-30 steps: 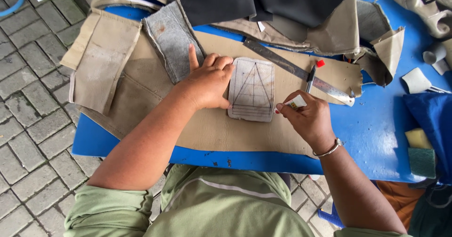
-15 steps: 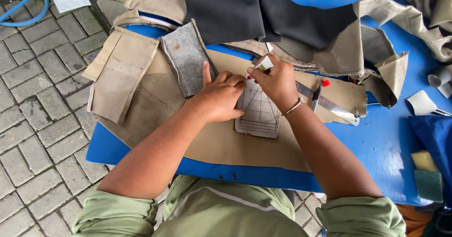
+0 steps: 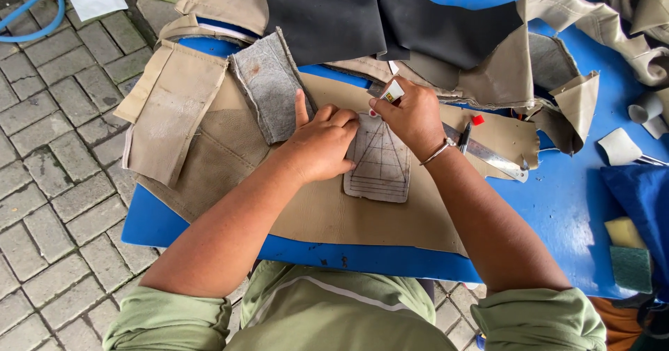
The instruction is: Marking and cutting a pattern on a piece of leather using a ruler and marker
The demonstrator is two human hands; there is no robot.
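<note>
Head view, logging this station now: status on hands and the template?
Left hand flat on grey template. Right hand at its top edge, pinching a small marker. Template lies on tan leather. Nothing obstructing.

Black fabric (image 3: 362,16) is piled at the back of the blue table (image 3: 557,204). Yellow and green sponges (image 3: 627,250) sit far right, and a blue hose (image 3: 31,9) is on the paving.

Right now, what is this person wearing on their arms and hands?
Both hands are bare, no gloves. The left hand has nothing on its wrist. The right hand has a thin silver bracelet at the wrist. Both forearms are uncovered; light green sleeves are pushed up near the elbows.
</note>
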